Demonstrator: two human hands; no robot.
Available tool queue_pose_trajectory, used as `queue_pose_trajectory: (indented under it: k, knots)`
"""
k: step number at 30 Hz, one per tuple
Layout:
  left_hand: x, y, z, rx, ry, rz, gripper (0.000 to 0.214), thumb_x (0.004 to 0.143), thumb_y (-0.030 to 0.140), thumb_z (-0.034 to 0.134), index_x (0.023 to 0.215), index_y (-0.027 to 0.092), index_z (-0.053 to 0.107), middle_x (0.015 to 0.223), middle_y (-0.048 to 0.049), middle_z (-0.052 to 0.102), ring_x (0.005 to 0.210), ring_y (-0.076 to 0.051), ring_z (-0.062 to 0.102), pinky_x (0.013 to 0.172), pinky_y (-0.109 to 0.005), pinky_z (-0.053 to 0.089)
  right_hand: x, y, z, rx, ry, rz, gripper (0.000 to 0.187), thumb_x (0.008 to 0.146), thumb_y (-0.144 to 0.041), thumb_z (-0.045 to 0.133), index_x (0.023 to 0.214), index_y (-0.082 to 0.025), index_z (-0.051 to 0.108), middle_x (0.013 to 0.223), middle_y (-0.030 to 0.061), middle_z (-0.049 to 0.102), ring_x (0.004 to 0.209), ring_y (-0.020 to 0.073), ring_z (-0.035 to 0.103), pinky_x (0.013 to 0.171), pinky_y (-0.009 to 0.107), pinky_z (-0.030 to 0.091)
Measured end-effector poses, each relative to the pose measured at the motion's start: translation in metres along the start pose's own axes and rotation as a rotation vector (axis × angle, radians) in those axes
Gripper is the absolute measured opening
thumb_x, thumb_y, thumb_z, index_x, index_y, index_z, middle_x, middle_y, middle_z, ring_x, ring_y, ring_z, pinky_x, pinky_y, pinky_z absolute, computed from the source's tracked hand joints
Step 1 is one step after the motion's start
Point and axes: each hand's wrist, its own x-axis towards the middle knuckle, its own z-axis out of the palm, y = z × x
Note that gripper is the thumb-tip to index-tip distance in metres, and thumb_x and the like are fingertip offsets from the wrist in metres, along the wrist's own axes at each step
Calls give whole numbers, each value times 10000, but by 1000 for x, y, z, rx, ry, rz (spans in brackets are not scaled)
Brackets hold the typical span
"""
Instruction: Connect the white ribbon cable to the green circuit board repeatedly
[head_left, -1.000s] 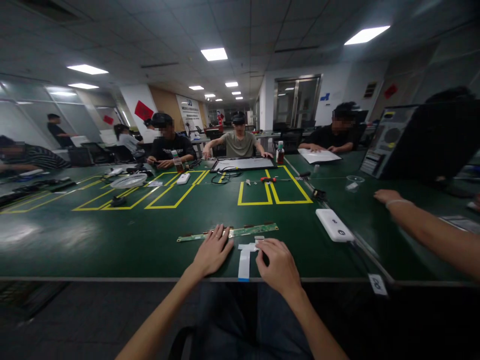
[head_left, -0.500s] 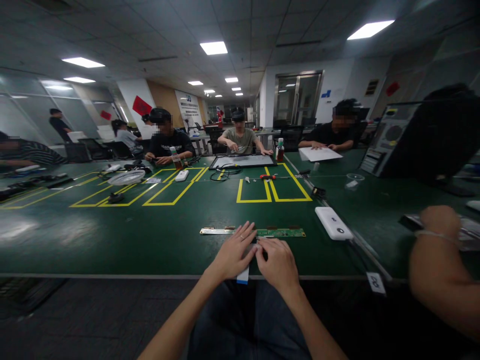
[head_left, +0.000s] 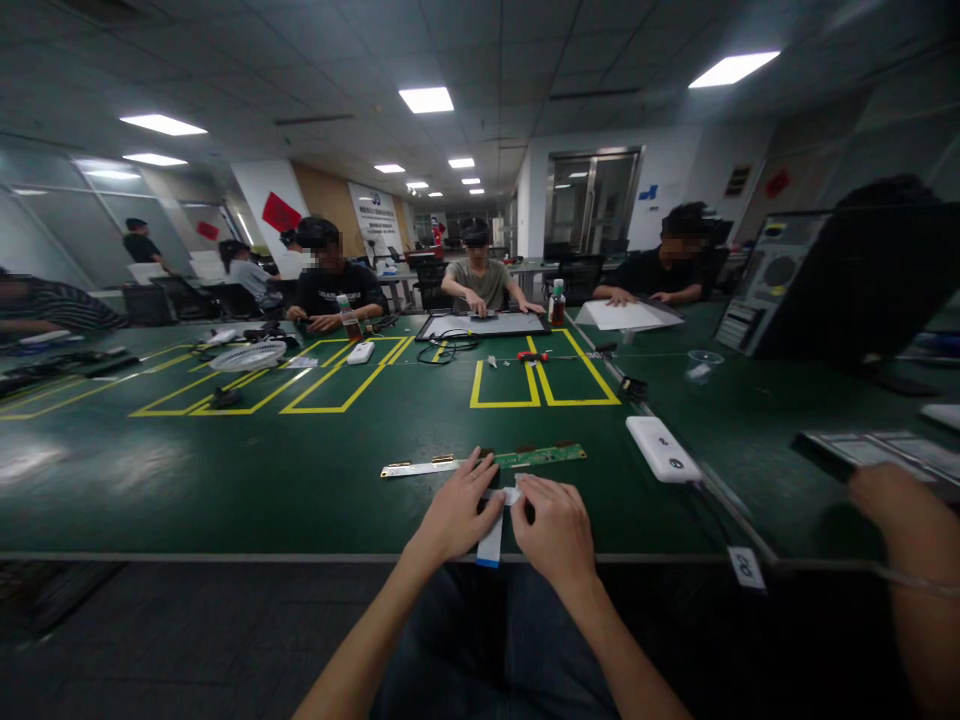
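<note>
A long, narrow green circuit board [head_left: 544,456] lies on the dark green table near me, tilted slightly up to the right. Over its middle rests my left hand [head_left: 456,512], flat, with the fingers stretched out. Its thumb lies on a white flat ribbon cable [head_left: 490,538] whose blue-tipped end points at the table's front edge. Close by on the right, my right hand [head_left: 556,522] is closed, with thumb and index pinching the cable's other part, just below the board. The fingers partly cover the cable, so how it joins the board cannot be made out.
A white power bank [head_left: 663,449] with a black cable lies to my right; a neighbour's arm [head_left: 911,530] reaches in beyond it. A red screwdriver [head_left: 533,356] and yellow tape rectangles lie ahead. A computer tower [head_left: 795,280] stands at the right. Several people sit around the table.
The circuit board has shifted left and turned, its right end now farther from me. My left hand has moved slightly, showing more of the ribbon cable. The neighbour's arm has moved lower right.
</note>
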Motion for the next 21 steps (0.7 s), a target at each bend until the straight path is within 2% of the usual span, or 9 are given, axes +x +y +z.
queue_pose_trajectory:
  k: [2,5,12,21]
  knots:
    - [0,-1,-1,-9,-37,71,606,1052,489,437,1576,185,443,1674,-81,350,1593,-261,225,1292,-481,261,0,0,1,-7,-14,-9,313,968,-193,516,1173,-201,753,1247,88,750,1217,226,657,1059,384,409]
    - [2,-1,-1,-22,-96,130,654,1048,503,441,1623,203,355,1682,-85,325,1583,-247,257,1300,-480,236,0,1,2,-23,-45,-12,326,962,-186,517,1189,-200,751,1275,90,737,1245,223,652,1091,388,413]
    - [3,2,-3,-62,-75,99,563,1041,460,459,1553,226,488,1606,-80,474,1519,-234,407,1290,-456,275,2,2,5,-39,-82,-38,369,965,-210,519,1273,-187,720,1340,93,703,1299,223,623,1129,376,426]
    - [1,2,-3,-76,-33,107,538,1029,448,491,1519,227,525,1582,-83,512,1488,-247,455,1282,-470,301,-4,2,7,-11,-76,-76,343,970,-197,507,1227,-191,735,1300,78,727,1279,212,635,1166,376,394]
